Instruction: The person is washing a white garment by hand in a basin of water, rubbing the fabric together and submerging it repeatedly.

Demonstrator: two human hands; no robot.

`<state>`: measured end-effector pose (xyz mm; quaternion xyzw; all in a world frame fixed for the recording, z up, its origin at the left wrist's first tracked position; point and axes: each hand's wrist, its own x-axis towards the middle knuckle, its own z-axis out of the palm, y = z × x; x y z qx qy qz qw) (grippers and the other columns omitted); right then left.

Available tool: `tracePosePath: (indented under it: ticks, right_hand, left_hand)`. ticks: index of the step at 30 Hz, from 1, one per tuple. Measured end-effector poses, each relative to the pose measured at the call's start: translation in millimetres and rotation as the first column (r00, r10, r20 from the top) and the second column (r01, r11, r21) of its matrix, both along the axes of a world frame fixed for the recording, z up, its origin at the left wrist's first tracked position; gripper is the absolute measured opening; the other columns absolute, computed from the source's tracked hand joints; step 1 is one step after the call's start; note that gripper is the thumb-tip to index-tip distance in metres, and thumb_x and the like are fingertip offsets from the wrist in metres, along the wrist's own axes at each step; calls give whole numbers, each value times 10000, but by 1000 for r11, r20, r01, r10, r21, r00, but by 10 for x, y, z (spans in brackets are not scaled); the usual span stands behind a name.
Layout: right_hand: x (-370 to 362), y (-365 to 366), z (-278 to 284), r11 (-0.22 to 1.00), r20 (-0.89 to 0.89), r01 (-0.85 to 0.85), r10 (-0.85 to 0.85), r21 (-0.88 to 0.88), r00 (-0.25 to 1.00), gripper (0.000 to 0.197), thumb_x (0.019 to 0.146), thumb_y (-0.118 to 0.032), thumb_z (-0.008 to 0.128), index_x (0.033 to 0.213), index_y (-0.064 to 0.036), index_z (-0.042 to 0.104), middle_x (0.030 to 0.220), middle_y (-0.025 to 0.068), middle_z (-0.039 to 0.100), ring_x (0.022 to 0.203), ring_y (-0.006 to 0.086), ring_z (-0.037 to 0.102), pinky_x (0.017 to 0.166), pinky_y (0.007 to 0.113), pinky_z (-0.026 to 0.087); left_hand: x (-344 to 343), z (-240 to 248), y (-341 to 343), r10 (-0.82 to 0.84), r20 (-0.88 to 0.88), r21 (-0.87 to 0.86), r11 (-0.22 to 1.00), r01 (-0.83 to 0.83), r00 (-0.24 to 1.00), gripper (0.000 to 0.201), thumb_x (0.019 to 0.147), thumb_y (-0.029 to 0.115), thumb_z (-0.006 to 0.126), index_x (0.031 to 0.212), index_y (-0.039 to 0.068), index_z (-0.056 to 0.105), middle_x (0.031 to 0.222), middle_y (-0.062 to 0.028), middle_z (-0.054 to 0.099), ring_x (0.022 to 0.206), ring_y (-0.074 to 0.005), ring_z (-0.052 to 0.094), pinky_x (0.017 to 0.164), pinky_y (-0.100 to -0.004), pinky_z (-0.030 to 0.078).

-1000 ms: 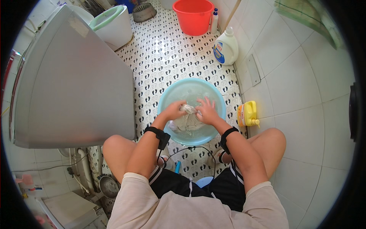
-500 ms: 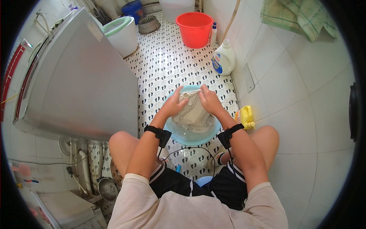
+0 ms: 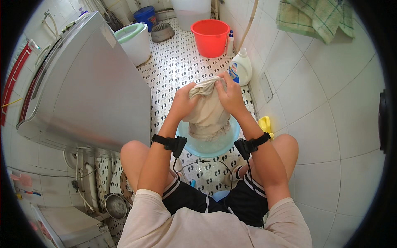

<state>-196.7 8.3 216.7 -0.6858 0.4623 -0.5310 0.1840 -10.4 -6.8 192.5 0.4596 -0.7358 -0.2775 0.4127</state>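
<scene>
A wet beige cloth garment hangs bunched between my two hands over a light blue basin. My left hand grips its upper left side, fingers closed on the fabric. At the upper right, my right hand is closed round the bunched edge. The garment's lower end hangs down inside the basin, above or touching the cloudy water; I cannot tell which. What kind of garment it is does not show.
Ahead stand a red bucket and a white detergent bottle. A yellow bottle is by the right wall, beside my knee. A large grey appliance fills the left side. A green checked towel hangs at upper right.
Both hands have lifted the garment up and away from me, so more of it hangs above the basin. The view has tilted slightly.
</scene>
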Motion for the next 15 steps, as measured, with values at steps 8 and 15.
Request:
tracePosePath:
  ticks: [8,15]
  right_hand:
    - [15,29,102,986,32,-34,40,-161,999,164,891,-144,573,990,-20,526,799,205,628,750,370,640,657,408,476]
    - [-19,-17,-641,982,-65,-72,84,173,994,291,853,-227,633,1029,-45,490,852,203,605,808,376,615,707,425,473]
  left_hand:
    - [-42,256,-1,40,-153,-28,999,-45,987,188,768,77,626,940,1,627,816,-197,633,768,-347,617,709,-376,483]
    - [30,-680,-214,151,19,45,987,-152,988,202,751,140,652,905,9,654,823,-224,627,809,-386,608,715,-434,485]
